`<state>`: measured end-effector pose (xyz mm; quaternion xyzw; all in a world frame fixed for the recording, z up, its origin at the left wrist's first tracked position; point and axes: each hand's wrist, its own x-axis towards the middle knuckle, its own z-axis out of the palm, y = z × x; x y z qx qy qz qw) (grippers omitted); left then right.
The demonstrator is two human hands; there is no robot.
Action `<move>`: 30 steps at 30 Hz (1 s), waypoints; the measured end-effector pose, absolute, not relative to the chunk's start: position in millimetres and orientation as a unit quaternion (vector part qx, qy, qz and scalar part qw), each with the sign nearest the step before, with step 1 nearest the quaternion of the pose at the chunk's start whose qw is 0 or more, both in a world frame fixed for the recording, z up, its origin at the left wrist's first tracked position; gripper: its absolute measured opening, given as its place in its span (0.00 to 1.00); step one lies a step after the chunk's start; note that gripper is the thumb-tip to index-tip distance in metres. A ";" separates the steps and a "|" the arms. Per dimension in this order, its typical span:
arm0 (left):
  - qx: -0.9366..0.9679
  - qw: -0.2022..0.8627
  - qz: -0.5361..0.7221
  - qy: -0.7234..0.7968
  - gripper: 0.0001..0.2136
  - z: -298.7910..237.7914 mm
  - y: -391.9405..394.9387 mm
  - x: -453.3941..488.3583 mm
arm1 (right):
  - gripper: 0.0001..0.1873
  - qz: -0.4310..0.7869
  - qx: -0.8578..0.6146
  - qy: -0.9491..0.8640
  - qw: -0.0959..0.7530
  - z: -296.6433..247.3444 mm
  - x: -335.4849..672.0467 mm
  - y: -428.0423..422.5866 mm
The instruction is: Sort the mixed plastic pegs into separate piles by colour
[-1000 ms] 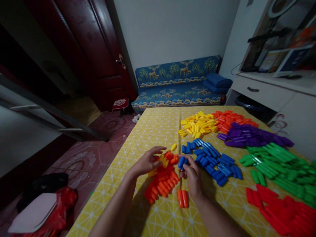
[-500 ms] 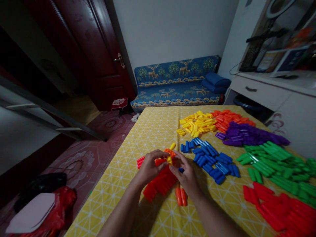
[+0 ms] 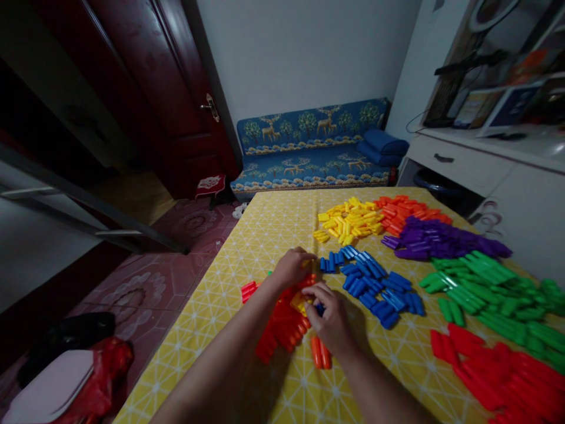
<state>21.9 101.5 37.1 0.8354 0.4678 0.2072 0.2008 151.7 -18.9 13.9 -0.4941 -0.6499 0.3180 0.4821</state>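
My right hand point(image 3: 329, 312) is closed, thumb and fingertips pinching a yellow plastic block point(image 3: 299, 304) low over the table. A dark blue block point(image 3: 320, 308) shows just by its fingers. Farther forward, my left hand point(image 3: 291, 268) bends down with curled fingers above the far end of a red-orange cluster of joined blocks point(image 3: 282, 324); what its fingertips grip is hidden. Two orange tube-shaped blocks point(image 3: 321, 352) lie side by side near my right wrist. A small red block point(image 3: 248, 291) sits left of the cluster.
On the patterned yellow tablecloth point(image 3: 212, 330) lie piles of blue point(image 3: 375, 288), yellow point(image 3: 351, 218), orange point(image 3: 408, 213), purple point(image 3: 441, 238), green point(image 3: 489, 294) and red blocks point(image 3: 503, 371). A blue sofa point(image 3: 309, 147) stands beyond the table, a white cabinet point(image 3: 477, 165) to the right.
My hands were together on a yellow and orange piece. Now the left has moved forward and away, over where a yellow block lay, while the right keeps a yellow block lower down.
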 end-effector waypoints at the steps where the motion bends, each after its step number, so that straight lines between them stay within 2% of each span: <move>1: 0.836 0.195 0.202 0.472 0.16 34.9 105.1 24.3 | 0.12 0.283 -0.500 -0.684 0.450 18.3 151.8 -21.7; 5: 0.818 0.175 0.215 0.503 0.13 39.6 104.1 15.0 | 0.18 0.166 -0.522 -0.757 0.355 26.9 153.0 -27.9; 9: 0.787 0.159 0.263 0.535 0.16 63.0 69.5 -26.7 | 0.17 0.127 -0.538 -0.764 0.333 20.1 150.6 -24.7; 14: 0.789 0.198 0.231 0.535 0.16 73.9 3.6 -72.2 | 0.12 0.143 -0.538 -0.722 0.412 8.4 143.2 -17.7; 17: 0.785 0.214 0.199 0.546 0.14 58.1 -19.7 -74.2 | 0.12 0.171 -0.520 -0.683 0.483 3.4 141.1 -16.4; 20: 0.781 0.195 0.195 0.560 0.16 39.1 -25.2 -67.2 | 0.11 0.195 -0.502 -0.657 0.527 1.0 142.4 -18.1; 24: 0.788 0.177 0.184 0.560 0.16 30.1 -20.6 -62.6 | 0.10 0.216 -0.496 -0.641 0.544 1.3 144.6 -21.2; 27: 0.781 0.176 0.249 0.545 0.13 39.1 -13.2 -63.0 | 0.10 0.226 -0.493 -0.640 0.545 2.3 144.1 -21.5; 30: 0.725 0.157 0.277 0.611 0.13 54.3 4.8 -62.5 | 0.10 0.230 -0.489 -0.635 0.552 2.4 142.7 -20.7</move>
